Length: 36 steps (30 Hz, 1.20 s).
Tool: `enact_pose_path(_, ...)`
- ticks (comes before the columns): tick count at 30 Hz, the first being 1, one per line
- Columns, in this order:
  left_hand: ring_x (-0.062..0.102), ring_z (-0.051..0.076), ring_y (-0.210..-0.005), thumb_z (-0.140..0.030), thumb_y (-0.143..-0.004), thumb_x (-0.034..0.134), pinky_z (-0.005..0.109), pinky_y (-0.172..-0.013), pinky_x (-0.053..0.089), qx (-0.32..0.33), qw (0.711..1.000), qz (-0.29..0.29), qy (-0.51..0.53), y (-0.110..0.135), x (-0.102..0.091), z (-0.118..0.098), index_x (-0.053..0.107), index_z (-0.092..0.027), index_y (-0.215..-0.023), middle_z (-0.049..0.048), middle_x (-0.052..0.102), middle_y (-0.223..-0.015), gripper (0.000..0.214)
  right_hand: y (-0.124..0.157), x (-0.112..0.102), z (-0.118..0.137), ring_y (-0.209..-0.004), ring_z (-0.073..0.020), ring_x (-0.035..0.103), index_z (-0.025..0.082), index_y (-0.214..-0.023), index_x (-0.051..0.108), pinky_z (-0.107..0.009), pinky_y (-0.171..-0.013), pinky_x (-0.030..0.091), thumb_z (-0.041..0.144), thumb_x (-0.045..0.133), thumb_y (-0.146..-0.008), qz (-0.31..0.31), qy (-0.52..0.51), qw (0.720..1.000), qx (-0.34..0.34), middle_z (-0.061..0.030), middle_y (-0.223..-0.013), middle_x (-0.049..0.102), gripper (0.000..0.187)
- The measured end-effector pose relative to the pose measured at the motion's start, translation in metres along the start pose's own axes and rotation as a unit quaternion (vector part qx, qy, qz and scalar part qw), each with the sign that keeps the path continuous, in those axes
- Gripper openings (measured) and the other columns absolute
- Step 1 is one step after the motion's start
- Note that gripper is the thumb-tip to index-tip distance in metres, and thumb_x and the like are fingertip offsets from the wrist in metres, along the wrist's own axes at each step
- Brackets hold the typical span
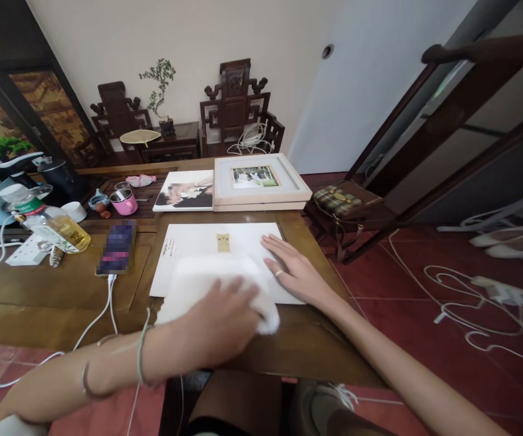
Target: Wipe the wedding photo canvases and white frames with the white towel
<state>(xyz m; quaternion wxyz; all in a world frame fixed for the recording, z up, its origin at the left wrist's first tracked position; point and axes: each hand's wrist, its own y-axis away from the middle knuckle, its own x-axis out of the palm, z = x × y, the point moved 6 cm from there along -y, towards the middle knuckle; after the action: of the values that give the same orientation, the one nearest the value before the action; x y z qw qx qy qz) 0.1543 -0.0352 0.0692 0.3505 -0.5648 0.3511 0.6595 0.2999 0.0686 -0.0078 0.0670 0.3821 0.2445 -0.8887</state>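
White panel (189, 242) seems mid-wipe: left hand (223, 324) closed over a white cloth (202, 275) at its near edge, right hand (294, 274) spread flat steadying it, far half likely left to do.

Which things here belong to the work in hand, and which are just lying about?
In hand: left hand, white cloth, right hand, white panel.
Lying about: framed photo, pink mug, oil bottle, phone.

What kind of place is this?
Most likely a living room at home: carved chairs stand by the wall, a potted plant sits between them, and a framed photo lies on the wooden table, where the left hand holds a cloth.
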Motion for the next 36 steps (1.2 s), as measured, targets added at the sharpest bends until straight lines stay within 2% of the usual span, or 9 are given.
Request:
enact_pose_path(7, 0.06, 0.022, -0.099, -0.007, -0.08, 0.055, 0.031, -0.081, 0.05, -0.068, 0.994, -0.022, 0.081, -0.069, 0.017, 0.091, 0.062, -0.013, -0.091, 0.0129, 0.062, -0.114, 0.015, -0.001, -0.002, 0.005, -0.133, -0.0289, 0.045, 0.019, -0.131, 0.056, -0.053, -0.11, 0.037, 0.033, 0.045, -0.091, -0.003, 0.012, 1.0, -0.018, -0.0121, -0.137, 0.056, 0.044)
enact_pose_path(11, 0.06, 0.019, -0.087, 0.001, -0.073, 0.049, 0.028, -0.075, 0.048, 0.011, 0.99, -0.075, 0.123, -0.115, 0.01, 0.101, 0.06, -0.014, -0.082, 0.0077, 0.065, -0.093, 0.021, -0.001, -0.003, 0.007, -0.129, -0.0296, 0.05, 0.02, -0.128, 0.058, -0.053, -0.107, 0.04, 0.032, 0.045, -0.091, -0.005, 0.023, 0.999, -0.029, -0.0118, -0.132, 0.06, 0.041)
enact_pose_path(14, 0.059, 0.018, -0.083, -0.001, -0.074, 0.049, 0.027, -0.074, 0.047, 0.047, 0.992, -0.042, 0.106, -0.137, 0.008, 0.102, 0.06, -0.015, -0.076, 0.0049, 0.065, -0.086, 0.018, -0.001, -0.003, 0.005, -0.13, -0.0298, 0.048, 0.018, -0.129, 0.057, -0.053, -0.109, 0.039, 0.033, 0.044, -0.092, -0.006, 0.031, 0.999, -0.025, -0.0132, -0.135, 0.058, 0.042)
enact_pose_path(17, 0.059, 0.018, -0.093, -0.002, -0.078, 0.049, 0.026, -0.079, 0.047, 0.01, 0.996, -0.018, 0.082, -0.135, 0.007, 0.111, 0.062, -0.014, -0.085, 0.0067, 0.065, -0.096, 0.019, -0.001, -0.002, 0.004, -0.132, -0.0294, 0.047, 0.015, -0.13, 0.057, -0.052, -0.11, 0.038, 0.034, 0.044, -0.092, 0.0, 0.027, 0.999, -0.024, -0.015, -0.136, 0.057, 0.044)
enact_pose_path(21, 0.062, 0.021, -0.096, 0.003, -0.078, 0.046, 0.029, -0.08, 0.049, -0.047, 0.998, 0.006, 0.042, -0.103, 0.012, 0.12, 0.064, -0.011, -0.094, 0.0117, 0.066, -0.103, 0.028, -0.001, -0.002, 0.003, -0.132, -0.0293, 0.047, 0.018, -0.131, 0.057, -0.053, -0.11, 0.038, 0.034, 0.045, -0.092, -0.003, 0.017, 1.0, -0.019, -0.0135, -0.137, 0.057, 0.044)
enact_pose_path(25, 0.057, 0.032, -0.114, 0.005, -0.081, 0.044, 0.043, -0.086, 0.05, -0.069, 0.997, 0.01, -0.03, -0.067, 0.022, 0.096, 0.066, -0.009, -0.094, 0.0187, 0.06, -0.122, 0.029, -0.001, -0.002, 0.004, -0.132, -0.0285, 0.047, 0.016, -0.131, 0.056, -0.052, -0.111, 0.038, 0.033, 0.045, -0.091, -0.002, 0.02, 1.0, -0.018, -0.0144, -0.137, 0.056, 0.045)
enact_pose_path(28, 0.048, 0.04, -0.125, -0.005, -0.087, 0.048, 0.054, -0.09, 0.048, -0.041, 0.99, -0.017, -0.137, -0.039, 0.024, 0.043, 0.069, -0.012, -0.093, 0.0191, 0.052, -0.135, 0.023, -0.001, -0.001, 0.004, -0.132, -0.0277, 0.047, 0.014, -0.131, 0.056, -0.051, -0.111, 0.037, 0.031, 0.045, -0.091, -0.002, 0.022, 1.0, -0.019, -0.0155, -0.137, 0.056, 0.045)
enact_pose_path(32, 0.051, 0.042, -0.122, -0.022, -0.091, 0.053, 0.057, -0.09, 0.048, 0.022, 0.986, -0.068, -0.152, -0.006, 0.019, -0.025, 0.071, -0.017, -0.102, 0.0164, 0.052, -0.136, 0.021, 0.0, -0.001, 0.003, -0.133, -0.0279, 0.046, 0.013, -0.131, 0.056, -0.052, -0.112, 0.037, 0.028, 0.045, -0.09, -0.004, 0.015, 0.999, -0.03, -0.0159, -0.138, 0.055, 0.045)
enact_pose_path(36, 0.048, 0.038, -0.127, -0.022, -0.089, 0.056, 0.051, -0.093, 0.048, 0.019, 0.994, -0.029, -0.108, -0.007, 0.017, -0.016, 0.07, -0.02, -0.103, 0.0138, 0.05, -0.14, 0.019, 0.0, -0.001, 0.001, -0.133, -0.0275, 0.046, 0.013, -0.131, 0.056, -0.053, -0.112, 0.036, 0.029, 0.041, -0.093, -0.003, 0.01, 1.0, -0.021, -0.0153, -0.139, 0.055, 0.045)
